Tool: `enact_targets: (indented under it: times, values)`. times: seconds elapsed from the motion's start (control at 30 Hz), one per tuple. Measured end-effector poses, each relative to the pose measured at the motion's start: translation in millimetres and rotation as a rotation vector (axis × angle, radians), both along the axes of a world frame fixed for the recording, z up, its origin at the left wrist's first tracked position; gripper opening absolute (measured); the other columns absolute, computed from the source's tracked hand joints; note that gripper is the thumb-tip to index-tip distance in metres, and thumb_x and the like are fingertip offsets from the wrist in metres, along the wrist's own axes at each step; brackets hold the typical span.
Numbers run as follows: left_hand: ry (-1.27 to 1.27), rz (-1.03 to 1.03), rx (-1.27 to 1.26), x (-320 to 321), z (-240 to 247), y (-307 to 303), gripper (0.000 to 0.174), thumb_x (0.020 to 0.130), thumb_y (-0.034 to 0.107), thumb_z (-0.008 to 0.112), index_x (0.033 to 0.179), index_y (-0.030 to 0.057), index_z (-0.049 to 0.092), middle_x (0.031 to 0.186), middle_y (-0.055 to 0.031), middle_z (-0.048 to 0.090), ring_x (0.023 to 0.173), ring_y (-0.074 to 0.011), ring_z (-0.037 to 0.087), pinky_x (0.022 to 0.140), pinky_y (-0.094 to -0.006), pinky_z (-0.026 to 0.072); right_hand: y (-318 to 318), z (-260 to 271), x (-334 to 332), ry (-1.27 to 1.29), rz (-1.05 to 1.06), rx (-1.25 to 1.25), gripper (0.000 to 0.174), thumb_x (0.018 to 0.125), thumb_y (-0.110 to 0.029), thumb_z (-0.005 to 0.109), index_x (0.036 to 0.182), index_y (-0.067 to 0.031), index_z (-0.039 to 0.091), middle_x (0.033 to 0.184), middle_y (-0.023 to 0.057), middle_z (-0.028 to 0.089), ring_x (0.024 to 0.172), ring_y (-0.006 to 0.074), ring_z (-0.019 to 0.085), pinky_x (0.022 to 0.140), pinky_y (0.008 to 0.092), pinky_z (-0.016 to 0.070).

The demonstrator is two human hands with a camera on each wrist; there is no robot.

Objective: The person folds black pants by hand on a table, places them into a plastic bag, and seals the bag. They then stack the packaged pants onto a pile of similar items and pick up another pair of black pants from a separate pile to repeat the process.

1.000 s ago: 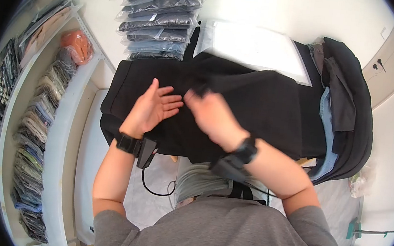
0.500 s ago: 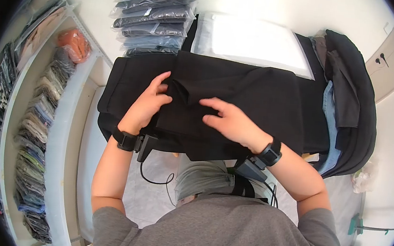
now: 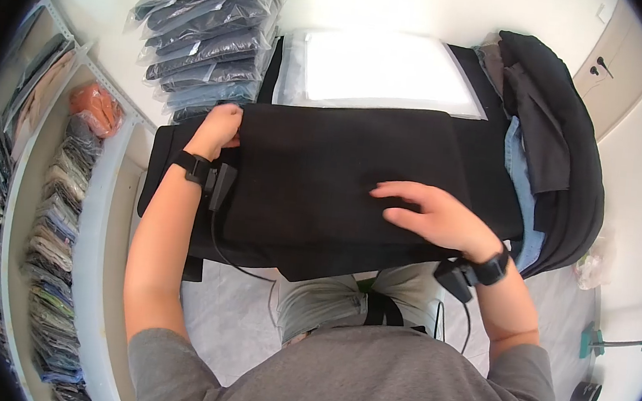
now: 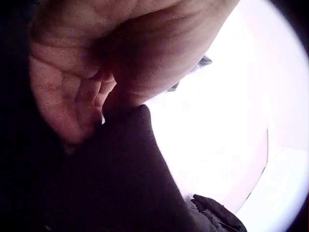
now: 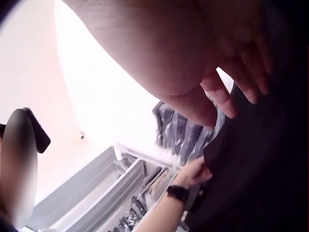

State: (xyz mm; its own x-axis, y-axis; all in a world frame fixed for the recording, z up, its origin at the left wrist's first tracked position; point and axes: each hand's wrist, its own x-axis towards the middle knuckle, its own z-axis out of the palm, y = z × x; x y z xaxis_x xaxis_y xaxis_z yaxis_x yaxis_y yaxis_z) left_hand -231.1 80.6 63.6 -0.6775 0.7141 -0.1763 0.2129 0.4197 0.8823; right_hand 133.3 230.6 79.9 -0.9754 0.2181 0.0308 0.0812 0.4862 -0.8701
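A folded black garment point(image 3: 332, 163) lies across the table in front of me, its exact kind not shown. My left hand point(image 3: 221, 127) is at its far left corner. In the left wrist view, the thumb and fingers of that hand point(image 4: 72, 92) pinch the edge of the dark cloth point(image 4: 125, 164) just beside the corner. Over the right part of the garment, my right hand point(image 3: 447, 219) has its fingers loosely extended and holds nothing. From the right wrist view, its fingers point(image 5: 219, 94) are spread close beside the dark cloth point(image 5: 256, 159).
Bagged folded clothes point(image 3: 209, 43) are stacked at the back left. Clear plastic bags with a white sheet point(image 3: 380, 71) lie behind the garment. Dark clothes point(image 3: 572, 163) and a blue denim piece point(image 3: 518, 196) are heaped at the right. Shelves of bagged clothes point(image 3: 49, 213) line the left side.
My left hand has moved up and left and now pinches the garment's edge. My right hand has shifted right and slightly down. The folds between the hands have flattened and the cloth reaches further left.
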Motion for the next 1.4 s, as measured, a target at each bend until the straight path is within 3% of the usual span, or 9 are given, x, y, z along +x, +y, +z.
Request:
enact_targets:
  times: [0.2,0.33,0.63,0.73,0.97,1.1,1.27,1.33,1.4]
  values:
    - [-0.18,0.031,-0.124,11.6,8.2,-30.1,0.057,0.089,0.057,0.053,0.102,0.0009,0.055,0.084,-0.0102,0.063,0.071,-0.018,0.062,0.064,-0.0264,0.0513,25.7,-32.2,73.2,0.009,-0.407,0.314,0.032,0.083,-0.012,0.065,0.114,-0.0067,0.063,0.13,0.0122,0.055,0.122,0.028,0.049,0.102,0.0358,0.0383]
    - [0.184,0.077,-0.236,22.4,-4.9,-25.5,0.074,0.08,0.065,0.06,0.106,-0.0046,0.056,0.084,-0.0113,0.063,0.075,-0.017,0.063,0.06,-0.0256,0.049,21.3,-66.1,81.8,0.165,-0.531,0.33,0.031,0.083,-0.012,0.062,0.114,-0.0089,0.064,0.139,0.0139,0.047,0.13,0.031,0.041,0.107,0.0402,0.0321]
    - [-0.258,-0.118,-0.25,68.6,19.0,-37.2,0.05,0.085,0.035,0.067,0.119,-0.0004,0.056,0.109,-0.0096,0.064,0.098,-0.0189,0.061,0.083,-0.0334,0.0489,6.6,-77.0,80.1,0.134,-0.64,0.565,0.032,0.086,-0.017,0.059,0.118,-0.0117,0.063,0.145,0.0152,0.04,0.132,0.0319,0.038,0.108,0.0433,0.0276]
    - [-0.12,-0.084,0.104,73.5,-6.7,-41.9,0.035,0.092,0.018,0.058,0.12,-0.0016,0.054,0.109,-0.0086,0.063,0.097,-0.0163,0.06,0.082,-0.0289,0.0488,12.4,-67.4,84.4,0.206,-0.54,0.353,0.041,0.091,-0.02,0.046,0.129,-0.0073,0.055,0.145,0.0181,0.04,0.133,0.0331,0.038,0.11,0.0405,0.0262]
    - [-0.188,0.1,0.42,57.4,58.5,-85.1,0.038,0.093,0.012,0.054,0.129,-0.0013,0.049,0.116,-0.0103,0.062,0.1,-0.0158,0.061,0.085,-0.0266,0.0487,11.8,-66.4,81.2,0.186,-0.601,0.124,0.052,0.103,-0.037,0.029,0.139,-0.0022,0.042,0.143,0.0128,0.042,0.136,0.0242,0.034,0.113,0.0341,0.0227]
    - [-0.129,0.122,0.46,-5.5,53.0,-139.7,0.043,0.092,0.014,0.056,0.13,-0.0036,0.047,0.118,-0.0121,0.061,0.1,-0.018,0.062,0.085,-0.0282,0.0497,13.0,-72.4,82.3,0.079,-0.595,0.401,0.043,0.1,-0.026,0.035,0.137,-0.0064,0.046,0.14,0.0127,0.046,0.134,0.0283,0.036,0.111,0.038,0.0245]
    - [-0.13,0.276,-0.092,-60.2,-5.0,-193.4,0.046,0.092,0.022,0.06,0.128,-0.0044,0.048,0.114,-0.0131,0.062,0.099,-0.0192,0.062,0.087,-0.0291,0.0488,8.4,-72.2,77.2,0.028,-0.589,0.524,0.041,0.098,-0.023,0.043,0.135,-0.0069,0.047,0.14,0.0123,0.046,0.135,0.0289,0.035,0.111,0.0386,0.025]
    - [-0.105,0.287,-0.022,-54.8,-6.3,-199.3,0.049,0.09,0.026,0.063,0.126,-0.0043,0.05,0.113,-0.0133,0.062,0.1,-0.0191,0.061,0.087,-0.029,0.0482,6.8,-73.5,72.8,0.005,-0.6,0.562,0.04,0.097,-0.021,0.046,0.134,-0.0066,0.048,0.139,0.0128,0.046,0.135,0.0293,0.035,0.11,0.0389,0.0259]
    - [-0.145,0.262,0.069,-49.2,-2.5,-201.5,0.053,0.089,0.029,0.065,0.126,-0.0047,0.05,0.113,-0.0139,0.062,0.102,-0.0194,0.06,0.089,-0.0287,0.0466,6.3,-75.3,67.8,0.108,-0.616,0.507,0.04,0.093,-0.015,0.054,0.132,-0.0056,0.049,0.131,0.0135,0.053,0.121,0.0254,0.049,0.1,0.0353,0.0377]
